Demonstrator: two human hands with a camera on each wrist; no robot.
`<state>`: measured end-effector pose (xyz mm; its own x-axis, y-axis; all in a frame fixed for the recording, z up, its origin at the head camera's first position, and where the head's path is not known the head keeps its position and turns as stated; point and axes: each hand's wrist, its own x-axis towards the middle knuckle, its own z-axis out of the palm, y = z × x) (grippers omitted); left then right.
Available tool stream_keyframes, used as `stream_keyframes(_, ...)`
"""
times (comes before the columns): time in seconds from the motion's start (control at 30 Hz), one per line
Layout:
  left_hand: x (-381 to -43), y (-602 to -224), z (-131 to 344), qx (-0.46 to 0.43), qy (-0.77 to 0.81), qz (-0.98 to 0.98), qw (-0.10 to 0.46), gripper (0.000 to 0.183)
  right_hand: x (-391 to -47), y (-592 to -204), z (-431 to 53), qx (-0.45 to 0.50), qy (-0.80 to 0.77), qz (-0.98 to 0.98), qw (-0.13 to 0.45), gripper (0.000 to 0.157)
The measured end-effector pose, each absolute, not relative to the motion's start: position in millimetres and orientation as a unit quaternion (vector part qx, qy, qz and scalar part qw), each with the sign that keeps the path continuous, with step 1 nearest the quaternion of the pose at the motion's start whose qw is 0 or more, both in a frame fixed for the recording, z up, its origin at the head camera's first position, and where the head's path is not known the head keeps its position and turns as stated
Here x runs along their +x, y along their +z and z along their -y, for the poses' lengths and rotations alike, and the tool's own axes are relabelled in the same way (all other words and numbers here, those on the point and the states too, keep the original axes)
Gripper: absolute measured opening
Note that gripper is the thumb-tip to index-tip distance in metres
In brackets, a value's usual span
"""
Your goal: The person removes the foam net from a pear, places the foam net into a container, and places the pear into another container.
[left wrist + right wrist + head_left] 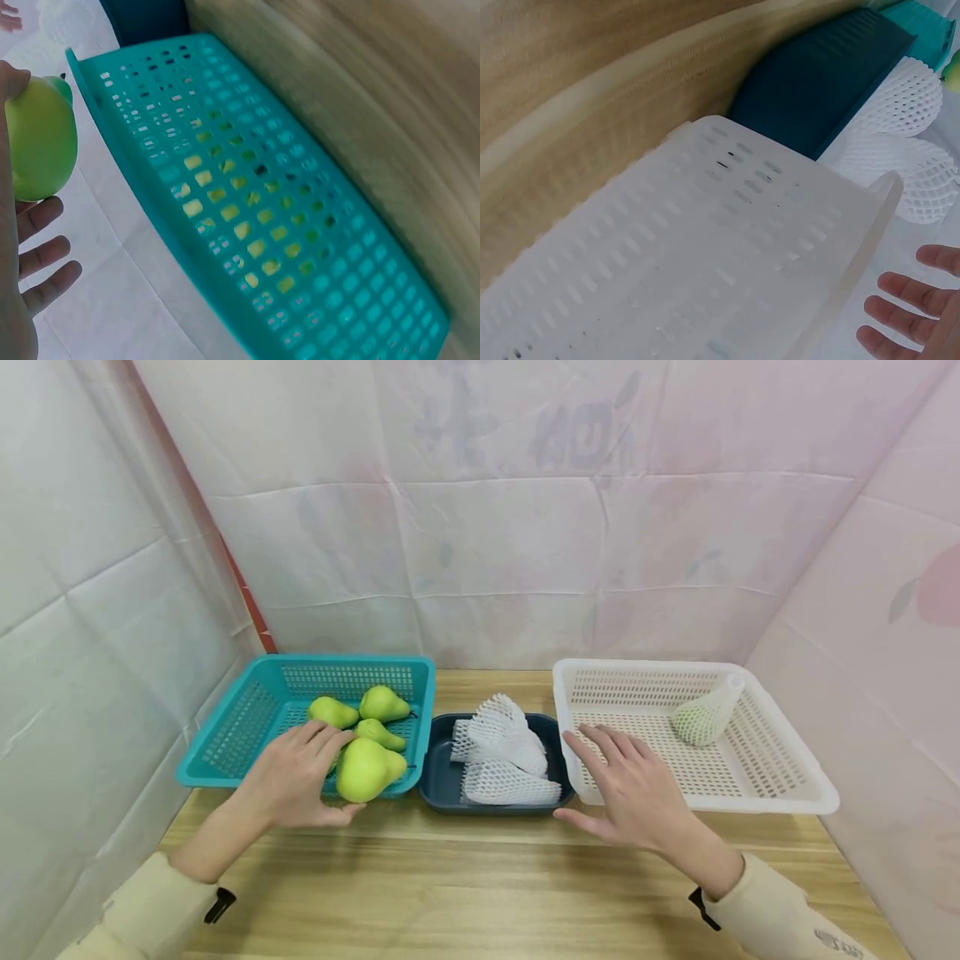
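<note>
My left hand [300, 774] pinches a green pear [365, 771] between thumb and forefinger, above the front rim of the teal basket [225, 768]. In the left wrist view this pear [46, 139] is raised above the rim, and the other fingers [46, 255] spread away from it. Several more pears [382, 702] lie in that basket. Over the near left corner of the white basket [795, 797] hovers my right hand [633, 789], its fingers spread and holding nothing. White foam net sleeves [510, 782] are heaped in the dark blue tray [442, 789] between the baskets.
One pear in a foam net sleeve [705, 714] leans at the right inside the white basket. All three containers stand side by side on a wooden table [480, 885]. Printed cloth [495, 543] hangs behind and along both sides.
</note>
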<state>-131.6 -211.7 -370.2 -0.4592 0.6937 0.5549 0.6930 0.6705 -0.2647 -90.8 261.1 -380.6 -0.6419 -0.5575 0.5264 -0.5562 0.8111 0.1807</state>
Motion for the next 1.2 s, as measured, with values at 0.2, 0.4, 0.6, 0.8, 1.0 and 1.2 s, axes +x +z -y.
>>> stream_keyframes(0.2, -143.8, -362.0, 218.8, -0.413, 0.036, 0.866, 0.28, 0.097, -82.5, -385.6, -266.6, 0.3, 0.004, 0.912, 0.279, 0.101)
stream_keyframes(0.4, -157.8, -355.6, 224.6, -0.419, 0.044, 0.884, 0.203, 0.091, -76.2, -388.0, -272.1, 0.292, 0.003, 0.914, 0.282, 0.102)
stream_keyframes(0.6, -173.6, -356.6, 222.6, -0.419, 0.054, 0.892, 0.161, 0.086, -74.3, -388.8, -273.5, 0.293, 0.006, 0.912, 0.288, 0.101)
stream_keyframes(0.8, -189.1, -361.8, 217.1, -0.42, 0.085, 0.893, 0.134, 0.084, -74.3, -388.9, -274.2, 0.293, 0.006, 0.913, 0.285, 0.101)
stream_keyframes(1.0, -200.7, -367.4, 213.1, -0.42, 0.114, 0.894, 0.108, 0.085, -74.3, -389.7, -275.4, 0.292, 0.009, 0.913, 0.285, 0.1)
stream_keyframes(1.2, -209.0, -372.2, 209.8, -0.422, 0.146, 0.891, 0.084, 0.087, -75.9, -390.0, -274.3, 0.292, 0.013, 0.912, 0.287, 0.099)
